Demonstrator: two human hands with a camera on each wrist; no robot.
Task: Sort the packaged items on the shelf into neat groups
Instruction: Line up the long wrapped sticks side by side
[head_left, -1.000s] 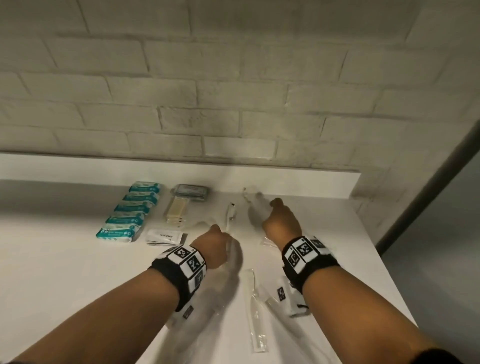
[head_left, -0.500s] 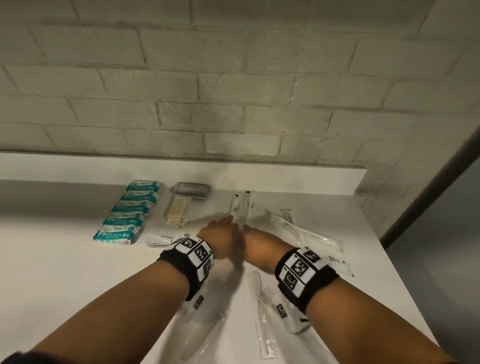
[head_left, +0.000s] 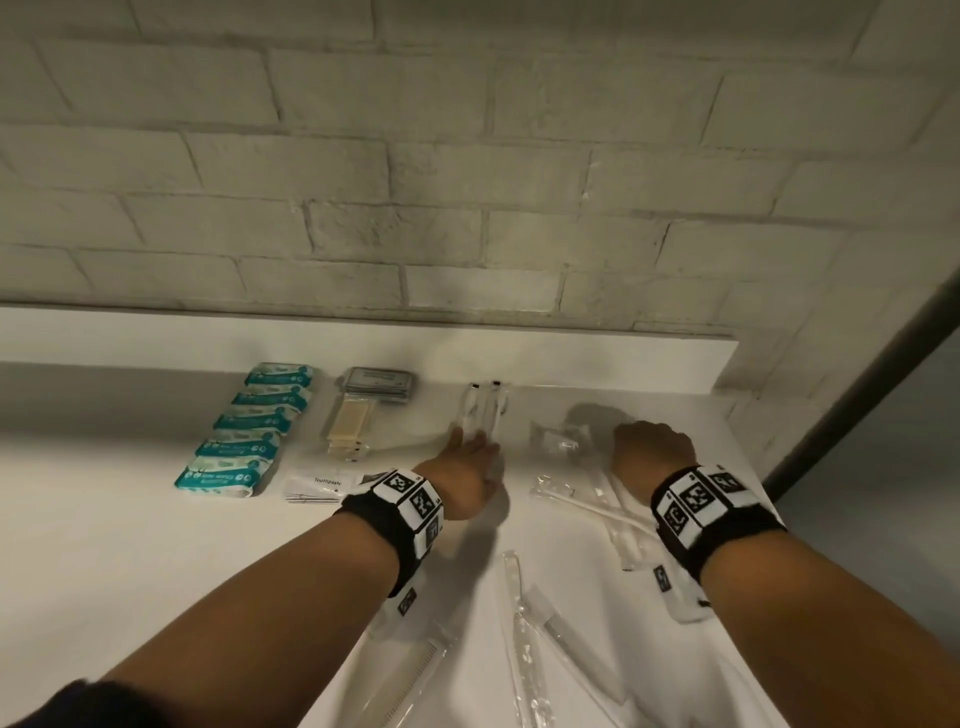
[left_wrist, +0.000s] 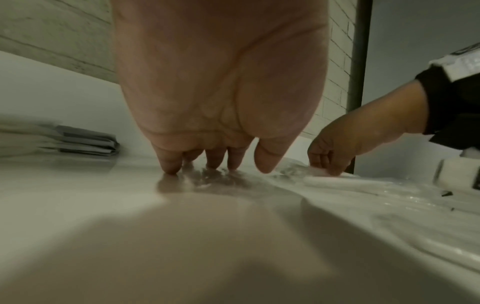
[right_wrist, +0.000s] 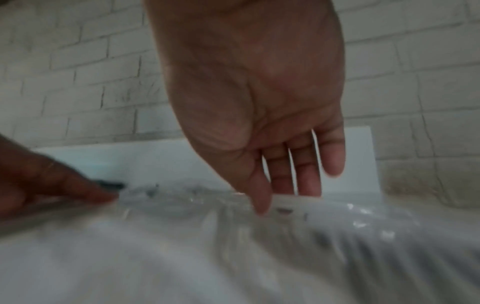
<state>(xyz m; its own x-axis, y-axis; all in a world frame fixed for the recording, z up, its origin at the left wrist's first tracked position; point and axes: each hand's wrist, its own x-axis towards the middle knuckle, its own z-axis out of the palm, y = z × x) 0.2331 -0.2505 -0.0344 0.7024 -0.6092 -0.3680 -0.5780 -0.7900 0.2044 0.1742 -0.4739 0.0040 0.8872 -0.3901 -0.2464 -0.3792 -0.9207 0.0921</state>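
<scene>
On the white shelf (head_left: 104, 545) my left hand (head_left: 475, 441) lies flat with straight fingers, its tips pressing on the near end of two clear black-tipped packets (head_left: 484, 410) set side by side against the back ledge. In the left wrist view the fingertips (left_wrist: 168, 166) touch crinkled plastic. My right hand (head_left: 649, 452) is farther right, and its thumb and fingers (right_wrist: 262, 205) pinch the edge of a crumpled clear packet (head_left: 561, 441). A wrapped toothbrush (head_left: 587, 504) lies between my wrists.
At the left are a column of teal tissue packs (head_left: 249, 431), grey packets (head_left: 379, 382), beige packets (head_left: 350, 421) and toothpaste sachets (head_left: 317, 486). Long clear packets (head_left: 524, 649) and a wrapped comb (head_left: 410, 670) lie near the front. A brick wall stands behind; the shelf ends at the right.
My right hand has moved from beside the left hand to the crumpled packet on the right. My left hand has stayed at the two clear packets by the ledge.
</scene>
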